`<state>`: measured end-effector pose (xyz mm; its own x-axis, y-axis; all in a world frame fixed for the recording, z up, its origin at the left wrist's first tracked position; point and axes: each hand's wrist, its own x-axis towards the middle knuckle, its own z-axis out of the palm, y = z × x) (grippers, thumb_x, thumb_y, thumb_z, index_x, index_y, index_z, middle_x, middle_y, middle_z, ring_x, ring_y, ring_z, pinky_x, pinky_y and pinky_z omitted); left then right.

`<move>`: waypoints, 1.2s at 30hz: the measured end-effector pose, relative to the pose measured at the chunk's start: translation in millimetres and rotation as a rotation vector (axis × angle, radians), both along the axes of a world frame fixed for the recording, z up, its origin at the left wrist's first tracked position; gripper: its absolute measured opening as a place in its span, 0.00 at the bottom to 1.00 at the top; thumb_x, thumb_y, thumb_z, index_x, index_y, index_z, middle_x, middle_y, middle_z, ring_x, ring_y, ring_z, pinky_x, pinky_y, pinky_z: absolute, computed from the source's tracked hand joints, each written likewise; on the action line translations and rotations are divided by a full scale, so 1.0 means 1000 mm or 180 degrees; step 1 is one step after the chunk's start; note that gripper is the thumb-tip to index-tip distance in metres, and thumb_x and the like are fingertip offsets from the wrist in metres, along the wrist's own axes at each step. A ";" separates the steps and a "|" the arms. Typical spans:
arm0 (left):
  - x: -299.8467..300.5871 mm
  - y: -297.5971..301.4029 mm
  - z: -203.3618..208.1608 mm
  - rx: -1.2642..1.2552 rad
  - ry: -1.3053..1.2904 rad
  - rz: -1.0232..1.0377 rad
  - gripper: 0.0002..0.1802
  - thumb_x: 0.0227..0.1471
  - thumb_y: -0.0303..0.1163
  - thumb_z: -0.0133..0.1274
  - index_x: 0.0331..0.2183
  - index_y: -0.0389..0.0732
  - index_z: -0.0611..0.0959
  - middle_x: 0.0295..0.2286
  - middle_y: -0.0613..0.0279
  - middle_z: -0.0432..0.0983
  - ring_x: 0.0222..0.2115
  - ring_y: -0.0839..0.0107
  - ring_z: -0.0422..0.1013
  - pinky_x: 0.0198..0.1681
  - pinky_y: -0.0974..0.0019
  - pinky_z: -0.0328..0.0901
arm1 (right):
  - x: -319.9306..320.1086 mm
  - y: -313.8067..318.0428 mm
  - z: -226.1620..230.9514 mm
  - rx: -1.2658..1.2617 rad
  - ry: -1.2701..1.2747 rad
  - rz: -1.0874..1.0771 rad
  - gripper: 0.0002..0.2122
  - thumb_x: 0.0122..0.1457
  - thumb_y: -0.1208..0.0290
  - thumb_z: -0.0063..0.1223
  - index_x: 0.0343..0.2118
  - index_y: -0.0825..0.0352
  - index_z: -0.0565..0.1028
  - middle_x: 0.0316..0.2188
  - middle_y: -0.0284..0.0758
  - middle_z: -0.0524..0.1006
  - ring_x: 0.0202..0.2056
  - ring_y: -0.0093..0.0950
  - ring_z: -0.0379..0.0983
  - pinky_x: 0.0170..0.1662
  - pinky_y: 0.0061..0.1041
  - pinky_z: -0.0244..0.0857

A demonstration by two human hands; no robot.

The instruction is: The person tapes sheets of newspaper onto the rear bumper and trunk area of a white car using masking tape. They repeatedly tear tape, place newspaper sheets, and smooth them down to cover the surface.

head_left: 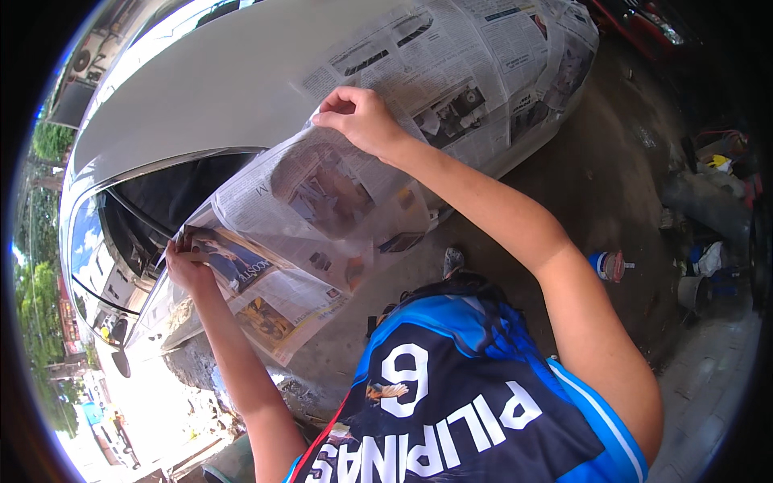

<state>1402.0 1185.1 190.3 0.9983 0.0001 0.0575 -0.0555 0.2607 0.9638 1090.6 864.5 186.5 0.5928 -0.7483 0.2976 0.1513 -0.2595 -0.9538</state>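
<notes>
- Left hand (187, 266) pinching the lower corner of a newspaper sheet (298, 241), right by the car window (141, 217).
- Right hand (358, 119) gripping the sheet's top edge, pressed against the white car (201, 88).
- More newspaper (475, 72) already covering the bodywork further along.

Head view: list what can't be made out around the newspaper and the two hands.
- Car panel under the newspaper: hidden by the sheet.
- Left hand fingertips: tucked at the sheet's edge, grip unclear.
- Right hand fingertips: curled under, and what they pinch besides paper is unclear.
- Car's front: bent and cut off by the fisheye rim.
- Clutter on the ground: too small to identify.
</notes>
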 end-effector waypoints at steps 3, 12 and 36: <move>-0.050 0.002 0.014 0.0472 -0.0777 0.0225 0.11 0.64 0.36 0.56 0.37 0.37 0.81 0.32 0.60 0.81 0.31 0.73 0.77 0.28 0.71 0.62 | -0.036 0.030 -0.020 -0.0552 -0.0356 -0.0514 0.09 0.57 0.70 0.67 0.35 0.68 0.79 0.33 0.32 0.79 0.36 0.27 0.77 0.43 0.26 0.71; -0.127 -0.064 0.083 0.1771 -0.3216 0.0208 0.08 0.62 0.32 0.60 0.33 0.37 0.85 0.36 0.58 0.79 0.34 0.73 0.74 0.35 0.66 0.68 | -0.115 0.163 -0.065 -0.0763 0.1507 -0.0349 0.37 0.54 0.57 0.71 0.62 0.68 0.66 0.65 0.54 0.63 0.67 0.54 0.60 0.67 0.52 0.55; -0.146 -0.098 0.111 0.1039 -0.4718 -0.0537 0.14 0.63 0.32 0.54 0.32 0.30 0.83 0.43 0.45 0.76 0.38 0.62 0.76 0.38 0.59 0.76 | -0.103 0.238 -0.112 0.0237 0.0450 -0.0793 0.13 0.46 0.76 0.69 0.37 0.65 0.82 0.32 0.40 0.84 0.36 0.38 0.83 0.41 0.34 0.74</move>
<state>1255.7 1087.4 301.6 0.0301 -0.3145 0.9488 -0.9842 0.1565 0.0831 987.8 1102.2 74.4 0.4199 -0.8927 0.1640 -0.0438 -0.2004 -0.9787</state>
